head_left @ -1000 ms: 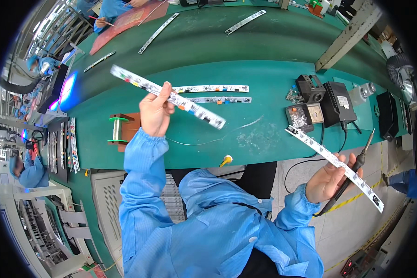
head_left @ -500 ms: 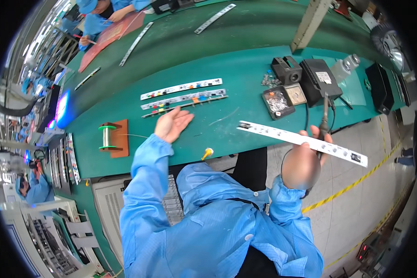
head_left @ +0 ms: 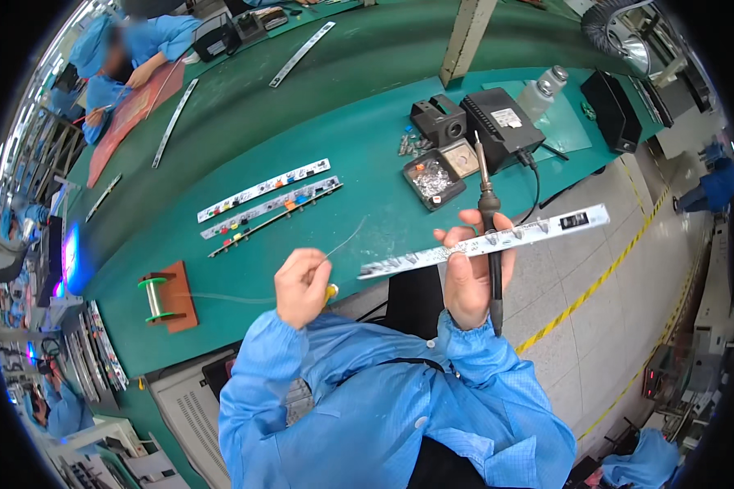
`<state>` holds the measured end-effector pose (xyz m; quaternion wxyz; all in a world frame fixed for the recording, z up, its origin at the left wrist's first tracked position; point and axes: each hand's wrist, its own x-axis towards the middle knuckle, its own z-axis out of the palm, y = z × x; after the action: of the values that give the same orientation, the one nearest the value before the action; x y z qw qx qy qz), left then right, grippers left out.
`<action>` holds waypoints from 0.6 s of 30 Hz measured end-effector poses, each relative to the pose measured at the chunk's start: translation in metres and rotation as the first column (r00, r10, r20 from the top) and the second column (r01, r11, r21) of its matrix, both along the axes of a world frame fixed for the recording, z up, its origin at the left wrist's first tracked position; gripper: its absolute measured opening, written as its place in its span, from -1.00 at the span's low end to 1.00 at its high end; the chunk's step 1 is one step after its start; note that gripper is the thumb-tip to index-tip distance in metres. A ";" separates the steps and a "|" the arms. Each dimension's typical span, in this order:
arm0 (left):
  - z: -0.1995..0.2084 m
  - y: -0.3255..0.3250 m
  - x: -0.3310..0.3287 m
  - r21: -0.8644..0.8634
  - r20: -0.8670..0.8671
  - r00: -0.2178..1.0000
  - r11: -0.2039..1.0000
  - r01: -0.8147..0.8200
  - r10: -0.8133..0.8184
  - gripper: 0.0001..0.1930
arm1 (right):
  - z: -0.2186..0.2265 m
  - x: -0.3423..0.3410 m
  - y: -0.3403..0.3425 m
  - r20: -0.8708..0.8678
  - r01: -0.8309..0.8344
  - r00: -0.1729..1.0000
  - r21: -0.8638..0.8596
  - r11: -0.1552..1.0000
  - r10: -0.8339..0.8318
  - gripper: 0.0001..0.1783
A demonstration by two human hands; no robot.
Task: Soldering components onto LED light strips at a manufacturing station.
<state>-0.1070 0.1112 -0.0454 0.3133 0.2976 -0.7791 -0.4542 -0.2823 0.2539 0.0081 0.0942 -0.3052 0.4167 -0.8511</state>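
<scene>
Right grip (head_left: 470, 277): strip (head_left: 497, 238), iron (head_left: 489, 220); boards (head_left: 265, 200) beyond.

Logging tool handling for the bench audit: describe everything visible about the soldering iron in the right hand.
The soldering iron is a slim dark tool with a black handle and a thin metal tip pointing up and away from the person. It stands roughly upright in the right hand, tucked against a long white circuit strip held in the same grip, crossing it at about a right angle. The handle's lower end sticks out below the hand. Its cord cannot be traced with certainty.
</scene>
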 end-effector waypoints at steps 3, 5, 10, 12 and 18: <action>0.017 0.004 0.026 0.614 -0.211 0.975 0.786 0.076 0.071 -0.83 | 0.013 -0.010 -0.001 -0.138 0.010 0.990 0.171 0.985 0.014 -0.33; 0.028 0.006 0.042 0.860 -0.211 0.972 0.492 0.135 0.103 -0.59 | 0.021 -0.014 -0.005 -0.218 -0.006 0.974 0.236 0.972 0.059 -0.34; 0.036 0.040 0.037 0.265 -0.241 0.968 0.964 0.003 0.064 -0.69 | 0.030 0.020 -0.043 0.149 -0.302 0.947 0.118 0.946 0.284 -0.32; 0.048 0.042 0.038 -0.024 -0.110 0.994 1.000 0.014 -0.017 -0.72 | 0.016 0.035 -0.050 0.241 -0.343 0.921 0.129 0.931 0.306 -0.32; 0.019 0.047 0.039 -0.197 -0.213 0.937 0.927 -0.320 0.278 -0.73 | 0.011 0.061 -0.073 0.298 -0.455 0.853 0.024 0.890 0.428 -0.33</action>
<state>-0.0684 0.1584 -0.0268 0.4807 0.3326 -0.7396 -0.3337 -0.2212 0.1810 0.0194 0.3601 -0.2622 0.3570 -0.8210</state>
